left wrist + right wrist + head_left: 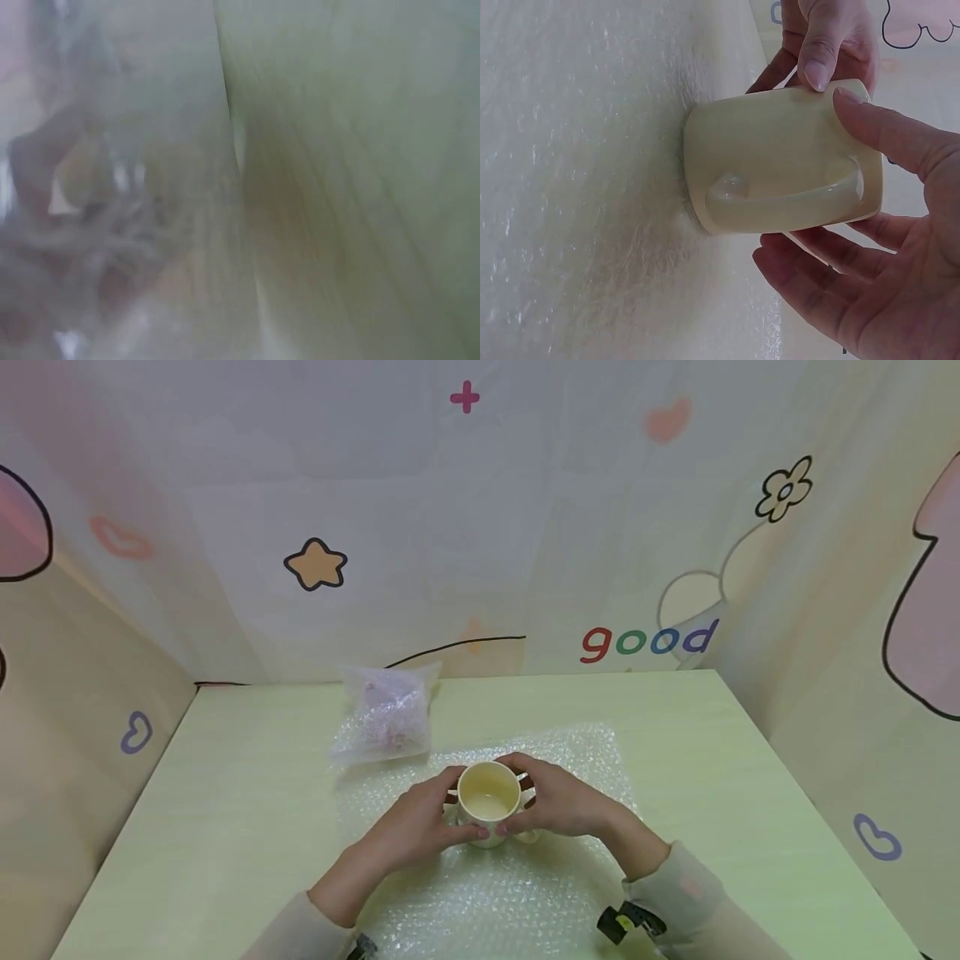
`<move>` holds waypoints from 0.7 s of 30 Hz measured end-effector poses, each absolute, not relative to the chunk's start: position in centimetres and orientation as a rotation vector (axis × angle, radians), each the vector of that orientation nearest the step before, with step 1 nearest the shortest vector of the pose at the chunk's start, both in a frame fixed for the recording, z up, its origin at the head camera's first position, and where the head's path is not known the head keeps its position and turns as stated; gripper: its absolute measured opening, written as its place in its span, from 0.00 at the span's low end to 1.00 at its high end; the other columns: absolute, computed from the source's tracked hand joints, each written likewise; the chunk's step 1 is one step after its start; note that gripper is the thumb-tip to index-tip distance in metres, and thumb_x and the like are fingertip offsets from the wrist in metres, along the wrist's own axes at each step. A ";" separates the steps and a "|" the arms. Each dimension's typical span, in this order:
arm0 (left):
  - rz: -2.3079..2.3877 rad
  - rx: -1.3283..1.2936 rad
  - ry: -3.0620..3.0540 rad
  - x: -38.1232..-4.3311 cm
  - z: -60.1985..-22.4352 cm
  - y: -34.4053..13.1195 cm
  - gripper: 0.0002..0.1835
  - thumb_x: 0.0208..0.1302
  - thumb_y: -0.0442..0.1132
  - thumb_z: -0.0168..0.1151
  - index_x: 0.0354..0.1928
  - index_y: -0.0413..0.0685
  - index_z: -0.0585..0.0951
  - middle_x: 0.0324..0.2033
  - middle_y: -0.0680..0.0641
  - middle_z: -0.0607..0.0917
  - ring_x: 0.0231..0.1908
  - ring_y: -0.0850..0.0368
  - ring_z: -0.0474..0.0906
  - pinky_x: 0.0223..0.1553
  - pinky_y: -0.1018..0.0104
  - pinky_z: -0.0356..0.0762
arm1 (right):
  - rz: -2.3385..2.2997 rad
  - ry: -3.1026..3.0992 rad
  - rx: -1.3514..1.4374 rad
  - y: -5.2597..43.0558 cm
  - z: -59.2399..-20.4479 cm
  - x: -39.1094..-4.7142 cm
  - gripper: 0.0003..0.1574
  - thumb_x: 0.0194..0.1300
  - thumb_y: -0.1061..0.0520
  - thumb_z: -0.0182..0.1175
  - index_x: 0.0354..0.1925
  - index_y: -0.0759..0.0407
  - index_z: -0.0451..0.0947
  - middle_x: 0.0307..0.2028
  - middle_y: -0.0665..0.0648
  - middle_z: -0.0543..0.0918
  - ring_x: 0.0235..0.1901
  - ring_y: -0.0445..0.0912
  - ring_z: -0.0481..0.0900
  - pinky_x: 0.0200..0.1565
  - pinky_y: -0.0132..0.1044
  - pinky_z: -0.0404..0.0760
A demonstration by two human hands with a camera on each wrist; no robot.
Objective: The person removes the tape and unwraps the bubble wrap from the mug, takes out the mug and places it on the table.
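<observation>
A cream mug [489, 806] stands upright on a sheet of bubble wrap [510, 902], its inside visible from above. My left hand [422, 821] grips it from the left, thumb across the near side. On the opposite side my right hand [564, 799] holds it, with the thumb close to the left one and fingers behind the rim. The right wrist view shows the mug's handle [787, 206] and its base against the wrap. The left wrist view is blurred, and neither the mug nor the hand is clear there.
A wrapped bundle in bubble wrap [386, 714] lies at the back left of the pale table [720, 793]. A printed curtain [420, 510] closes off the back and both sides. A small black device [630, 921] is strapped at the right sleeve.
</observation>
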State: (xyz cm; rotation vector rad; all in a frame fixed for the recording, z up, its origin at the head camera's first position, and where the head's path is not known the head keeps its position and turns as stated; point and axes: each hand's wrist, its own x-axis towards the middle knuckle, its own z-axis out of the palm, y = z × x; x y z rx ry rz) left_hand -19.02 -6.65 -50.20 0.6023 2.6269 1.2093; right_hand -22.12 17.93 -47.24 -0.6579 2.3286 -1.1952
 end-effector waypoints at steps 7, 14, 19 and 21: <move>1.248 0.607 2.617 -18.8 -49.9 -6.9 0.43 0.57 0.58 0.77 0.72 0.55 0.71 0.62 0.53 0.83 0.58 0.50 0.83 0.57 0.48 0.83 | -1.207 2.334 -0.678 17.8 -46.8 -22.1 0.47 0.54 0.51 0.81 0.69 0.51 0.72 0.58 0.52 0.81 0.56 0.53 0.79 0.51 0.44 0.84; 1.306 0.589 2.610 -18.5 -48.7 -8.1 0.43 0.56 0.62 0.77 0.72 0.63 0.71 0.61 0.62 0.81 0.57 0.55 0.82 0.57 0.52 0.83 | -1.240 2.329 -0.705 16.8 -45.6 -22.2 0.46 0.52 0.50 0.82 0.67 0.47 0.74 0.56 0.48 0.81 0.55 0.52 0.80 0.48 0.40 0.86; 1.344 0.581 2.630 -18.2 -47.9 -9.0 0.42 0.56 0.61 0.77 0.71 0.63 0.71 0.60 0.61 0.82 0.56 0.56 0.82 0.58 0.51 0.83 | -1.235 2.348 -0.727 15.8 -44.4 -22.2 0.47 0.51 0.49 0.83 0.67 0.47 0.74 0.56 0.49 0.82 0.54 0.52 0.80 0.47 0.39 0.87; 1.370 0.564 2.632 -18.1 -47.6 -9.5 0.42 0.56 0.60 0.78 0.71 0.64 0.71 0.59 0.61 0.82 0.55 0.57 0.82 0.57 0.50 0.83 | -1.234 2.354 -0.735 15.2 -43.9 -22.2 0.46 0.51 0.49 0.83 0.66 0.47 0.75 0.56 0.48 0.82 0.54 0.52 0.80 0.47 0.39 0.87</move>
